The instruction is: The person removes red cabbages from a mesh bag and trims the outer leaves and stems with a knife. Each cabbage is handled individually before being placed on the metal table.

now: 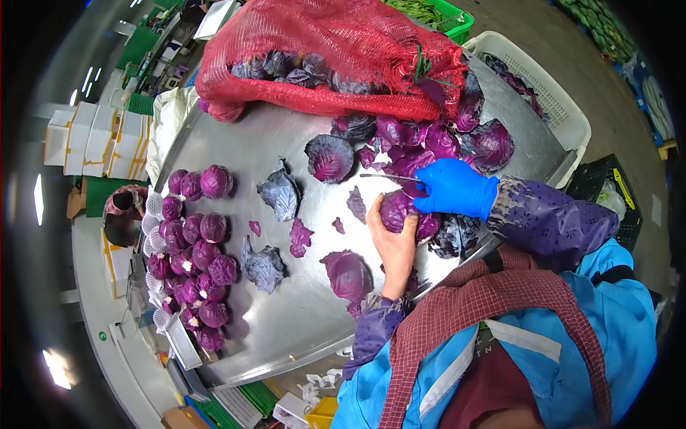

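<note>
My bare left hand (394,247) is closed around the near side of a red cabbage head (395,211), held just over the steel table. My right hand (455,187), in a blue glove, grips a thin knife (386,176). Its narrow blade points left above the cabbage, and its handle is hidden in the glove. Beyond both hands lies a heap of loose purple leaves (407,161). A dark outer leaf (457,236) rests under my right wrist, and a large purple leaf (346,275) lies left of my left wrist.
A red mesh sack (321,43) of cabbages covers the table's far side. Several trimmed cabbages (204,254) stand at the left, beside white foam nets (153,236). Scattered leaves (279,193) lie mid-table. A white crate (564,107) with leaves stands at the right. Another person (123,214) is at far left.
</note>
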The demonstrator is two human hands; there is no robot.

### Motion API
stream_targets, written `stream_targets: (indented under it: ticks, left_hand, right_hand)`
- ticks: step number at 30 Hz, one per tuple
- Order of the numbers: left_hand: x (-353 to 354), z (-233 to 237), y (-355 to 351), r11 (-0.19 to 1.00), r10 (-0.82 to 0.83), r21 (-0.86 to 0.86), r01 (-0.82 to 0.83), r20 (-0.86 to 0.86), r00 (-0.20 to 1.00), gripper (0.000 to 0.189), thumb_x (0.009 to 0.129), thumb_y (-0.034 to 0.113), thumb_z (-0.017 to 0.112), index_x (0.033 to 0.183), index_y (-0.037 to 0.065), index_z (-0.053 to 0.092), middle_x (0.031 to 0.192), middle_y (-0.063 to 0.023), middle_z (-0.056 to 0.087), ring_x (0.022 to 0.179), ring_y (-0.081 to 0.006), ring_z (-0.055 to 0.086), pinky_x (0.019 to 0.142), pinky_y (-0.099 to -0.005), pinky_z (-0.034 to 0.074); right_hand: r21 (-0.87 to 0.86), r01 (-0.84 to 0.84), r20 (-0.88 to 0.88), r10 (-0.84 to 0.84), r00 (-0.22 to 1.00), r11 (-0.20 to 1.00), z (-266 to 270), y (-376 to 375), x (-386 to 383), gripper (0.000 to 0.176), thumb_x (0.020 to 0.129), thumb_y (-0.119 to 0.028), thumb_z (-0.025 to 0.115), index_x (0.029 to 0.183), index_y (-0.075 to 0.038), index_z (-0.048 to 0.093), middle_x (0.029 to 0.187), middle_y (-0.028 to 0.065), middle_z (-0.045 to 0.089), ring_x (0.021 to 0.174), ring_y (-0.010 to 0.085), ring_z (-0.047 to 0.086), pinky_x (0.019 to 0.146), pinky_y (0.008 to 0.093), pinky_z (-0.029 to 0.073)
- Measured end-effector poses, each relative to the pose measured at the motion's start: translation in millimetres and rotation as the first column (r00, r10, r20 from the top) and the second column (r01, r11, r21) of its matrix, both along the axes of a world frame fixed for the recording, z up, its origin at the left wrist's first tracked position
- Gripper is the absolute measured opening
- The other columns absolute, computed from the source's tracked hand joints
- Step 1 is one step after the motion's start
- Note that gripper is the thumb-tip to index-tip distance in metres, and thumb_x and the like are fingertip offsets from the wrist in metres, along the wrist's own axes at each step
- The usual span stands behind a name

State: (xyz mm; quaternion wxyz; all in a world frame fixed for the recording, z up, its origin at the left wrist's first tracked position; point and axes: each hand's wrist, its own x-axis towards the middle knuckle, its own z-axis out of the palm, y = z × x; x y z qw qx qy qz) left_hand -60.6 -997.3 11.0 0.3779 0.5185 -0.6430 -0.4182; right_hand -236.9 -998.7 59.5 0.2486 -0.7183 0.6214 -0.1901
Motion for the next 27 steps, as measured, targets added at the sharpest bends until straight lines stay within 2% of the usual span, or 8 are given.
stream_targets:
  ticks: [7, 10, 12, 14, 17, 20, 22, 27]
  left_hand:
    - [1, -1, 4, 0.994, -0.031, -0.102, 0.038, 0.072, 0.997, 0.063, 0.07, 0.018, 0.075, 0.123, 0.002, 0.044, 0.117, -0.0157, 0.048, 0.11, -0.0294, 0.046, 0.096, -0.037, 0.036]
    - [17, -2, -6, 0.957, 0.111, 0.289, -0.023, -0.29, 0.951, 0.055, 0.08, 0.021, 0.068, 0.125, 0.003, 0.042, 0.121, -0.0127, 0.047, 0.108, -0.0216, 0.047, 0.093, -0.0313, 0.038]
    - [25, -6, -13, 0.966, 0.156, 0.249, -0.069, -0.346, 0.925, 0.054, 0.082, 0.027, 0.065, 0.124, 0.003, 0.043, 0.12, -0.0119, 0.047, 0.11, -0.0219, 0.046, 0.095, -0.0321, 0.037]
    - [26, -4, -15, 0.981, 0.137, 0.176, -0.083, -0.323, 0.936, 0.054, 0.083, 0.032, 0.065, 0.124, 0.003, 0.044, 0.119, -0.0111, 0.047, 0.109, -0.0209, 0.046, 0.094, -0.032, 0.037]
    - [16, 26, -16, 0.992, 0.068, -0.096, -0.078, -0.099, 0.993, 0.059, 0.08, 0.035, 0.067, 0.124, 0.002, 0.044, 0.12, -0.011, 0.047, 0.111, -0.0217, 0.045, 0.097, -0.0336, 0.035]
    - [16, 34, -14, 0.989, 0.058, -0.132, -0.073, -0.117, 0.991, 0.068, 0.075, 0.039, 0.071, 0.124, 0.001, 0.044, 0.12, -0.0106, 0.048, 0.112, -0.0221, 0.046, 0.098, -0.0338, 0.033]
    - [22, 35, -15, 0.99, 0.042, -0.132, -0.057, -0.118, 0.992, 0.068, 0.075, 0.039, 0.071, 0.124, 0.001, 0.044, 0.121, -0.0106, 0.048, 0.112, -0.0221, 0.046, 0.098, -0.0339, 0.033]
    - [26, 34, -14, 0.992, 0.033, -0.118, -0.049, -0.136, 0.99, 0.066, 0.072, 0.033, 0.074, 0.124, 0.002, 0.045, 0.121, -0.011, 0.048, 0.113, -0.0231, 0.046, 0.099, -0.034, 0.033]
  right_hand:
    - [0.238, 0.216, 0.11, -0.247, 0.963, 0.947, -24, 10, -47, 0.019, 0.068, -0.022, 0.06, 0.076, -0.004, 0.061, 0.071, 0.0197, 0.059, 0.069, 0.038, 0.06, 0.059, 0.0448, 0.047]
    - [0.1, 0.341, -0.111, -0.33, 0.937, 0.935, -44, 14, -68, 0.02, 0.068, -0.019, 0.059, 0.08, -0.004, 0.06, 0.069, 0.0191, 0.059, 0.068, 0.0377, 0.06, 0.059, 0.0446, 0.047]
    - [0.13, 0.305, -0.049, -0.301, 0.952, 0.943, -14, 11, -67, 0.031, 0.069, -0.025, 0.063, 0.092, -0.005, 0.057, 0.076, 0.0166, 0.061, 0.073, 0.0349, 0.061, 0.064, 0.0434, 0.047]
    - [0.03, 0.118, 0.366, -0.12, 0.923, 0.993, 1, 10, -40, 0.054, 0.071, -0.037, 0.067, 0.112, -0.006, 0.05, 0.095, 0.0177, 0.061, 0.083, 0.0333, 0.062, 0.07, 0.0421, 0.048]
    - [0.08, 0.011, 0.157, -0.024, 0.987, 0.997, 38, 16, 7, 0.087, 0.068, -0.043, 0.074, 0.136, -0.009, 0.032, 0.131, 0.0241, 0.039, 0.11, 0.0355, 0.051, 0.091, 0.0426, 0.042]
    - [-0.09, 0.011, 0.182, 0.005, 0.983, 0.996, 11, 9, 15, 0.077, 0.072, -0.034, 0.073, 0.134, -0.008, 0.035, 0.126, 0.0203, 0.047, 0.104, 0.0286, 0.055, 0.086, 0.0389, 0.045]
    - [0.185, -0.024, 0.801, -0.137, 0.583, 0.983, 3, 4, 7, 0.049, 0.078, -0.027, 0.068, 0.118, -0.004, 0.053, 0.101, 0.0113, 0.061, 0.086, 0.0191, 0.06, 0.077, 0.0318, 0.049]
    - [0.459, 0.115, 0.585, -0.398, 0.706, 0.881, 14, 1, -25, 0.026, 0.078, -0.02, 0.065, 0.098, -0.004, 0.062, 0.08, 0.0043, 0.062, 0.069, 0.014, 0.058, 0.065, 0.0294, 0.048]
